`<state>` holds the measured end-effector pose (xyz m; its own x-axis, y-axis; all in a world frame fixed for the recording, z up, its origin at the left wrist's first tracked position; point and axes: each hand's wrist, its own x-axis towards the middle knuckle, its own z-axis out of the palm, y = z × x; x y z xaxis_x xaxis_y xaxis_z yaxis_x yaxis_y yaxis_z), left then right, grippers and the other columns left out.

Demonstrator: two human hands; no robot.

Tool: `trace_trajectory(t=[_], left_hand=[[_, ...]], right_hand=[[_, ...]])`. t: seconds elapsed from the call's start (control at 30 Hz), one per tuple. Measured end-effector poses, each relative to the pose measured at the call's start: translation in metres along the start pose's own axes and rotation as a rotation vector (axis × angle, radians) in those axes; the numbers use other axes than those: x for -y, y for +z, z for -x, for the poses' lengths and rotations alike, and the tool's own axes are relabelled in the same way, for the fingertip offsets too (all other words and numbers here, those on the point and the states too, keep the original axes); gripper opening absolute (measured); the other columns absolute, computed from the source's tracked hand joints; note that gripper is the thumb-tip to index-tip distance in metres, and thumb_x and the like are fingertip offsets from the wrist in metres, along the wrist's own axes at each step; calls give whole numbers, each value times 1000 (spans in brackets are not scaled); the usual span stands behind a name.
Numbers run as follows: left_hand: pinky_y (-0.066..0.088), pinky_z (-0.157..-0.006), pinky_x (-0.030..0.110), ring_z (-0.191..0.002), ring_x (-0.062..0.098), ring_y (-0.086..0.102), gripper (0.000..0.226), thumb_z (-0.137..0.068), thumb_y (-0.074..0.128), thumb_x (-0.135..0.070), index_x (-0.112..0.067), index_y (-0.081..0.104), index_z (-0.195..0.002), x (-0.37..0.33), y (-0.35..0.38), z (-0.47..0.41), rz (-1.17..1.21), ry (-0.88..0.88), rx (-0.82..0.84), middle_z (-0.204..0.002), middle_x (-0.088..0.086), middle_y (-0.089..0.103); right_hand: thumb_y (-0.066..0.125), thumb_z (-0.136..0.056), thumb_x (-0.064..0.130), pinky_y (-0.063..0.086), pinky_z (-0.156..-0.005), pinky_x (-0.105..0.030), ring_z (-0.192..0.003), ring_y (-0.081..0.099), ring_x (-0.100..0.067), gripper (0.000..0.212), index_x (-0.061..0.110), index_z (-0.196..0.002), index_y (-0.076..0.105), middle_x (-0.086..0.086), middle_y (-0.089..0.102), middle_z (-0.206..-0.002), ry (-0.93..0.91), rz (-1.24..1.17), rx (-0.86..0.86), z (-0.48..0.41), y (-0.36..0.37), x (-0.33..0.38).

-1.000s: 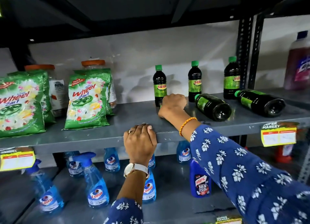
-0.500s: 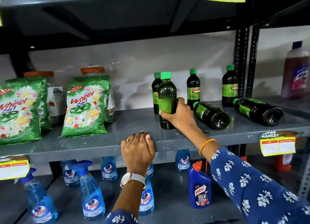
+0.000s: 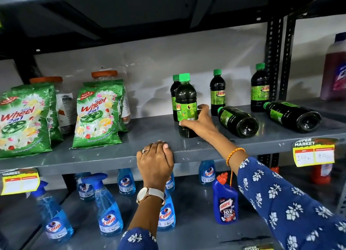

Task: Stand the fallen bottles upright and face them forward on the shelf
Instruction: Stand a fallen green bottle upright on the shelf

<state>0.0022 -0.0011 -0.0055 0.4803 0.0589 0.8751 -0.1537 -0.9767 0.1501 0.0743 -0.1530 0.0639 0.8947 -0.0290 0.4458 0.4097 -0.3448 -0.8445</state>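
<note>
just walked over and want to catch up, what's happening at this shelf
A person is tidying up in a shop. The right hand grips a dark green-capped bottle, upright near the front. The left hand holds the shelf edge. Two fallen bottles lie on their sides to its right; three upright bottles stand behind.

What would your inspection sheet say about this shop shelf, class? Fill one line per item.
Surface: grey metal shelf.
Job's things: held bottle upright, label turned aside; two fallen bottles on their sides; three standing bottles behind.
Clutter: detergent packs, jars, spray bottles below.
Hands: right hand grips held bottle; left hand holds shelf edge.
Cables: nothing seen.
Surroundings: white wall, rack post, price tag.
</note>
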Motion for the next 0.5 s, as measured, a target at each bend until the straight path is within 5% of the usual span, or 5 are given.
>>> trace_trajectory(t=[0.07,0.23,0.4,0.5], left_hand=[[38,-63,34,-67,27,63,40,-89,34,-23,-8,70,-78,0,0,0,1,-4,5,-76,10,72],[39,-63,34,-68,27,63,41,-88,33,-24,-8,70,-79,-1,0,0,1,-8,5,-77,10,72],[38,-63,34,-66,28,62,40,-88,34,-23,-8,70,-77,-1,1,0,-2,-6,-19,-75,10,72],[37,-62,34,-65,27,62,39,-88,35,-23,-9,70,-76,0,2,0,-3,-4,-36,-73,9,71]], right_hand=[[82,-59,39,32,-60,-19,-88,49,-13,77,18,-107,26,1,46,-102,-6,43,-21,-1,1,0],[73,-67,24,32,-54,-16,-78,51,-8,48,19,-102,41,13,51,-83,19,-30,-1,-3,-3,-3],[84,-57,28,38,-61,-18,-81,53,-4,67,17,-105,39,11,54,-89,9,-77,2,-3,-1,-3],[79,-61,19,40,-62,-21,-83,54,-8,59,16,-104,39,7,55,-89,17,-88,4,-5,-2,-7]])
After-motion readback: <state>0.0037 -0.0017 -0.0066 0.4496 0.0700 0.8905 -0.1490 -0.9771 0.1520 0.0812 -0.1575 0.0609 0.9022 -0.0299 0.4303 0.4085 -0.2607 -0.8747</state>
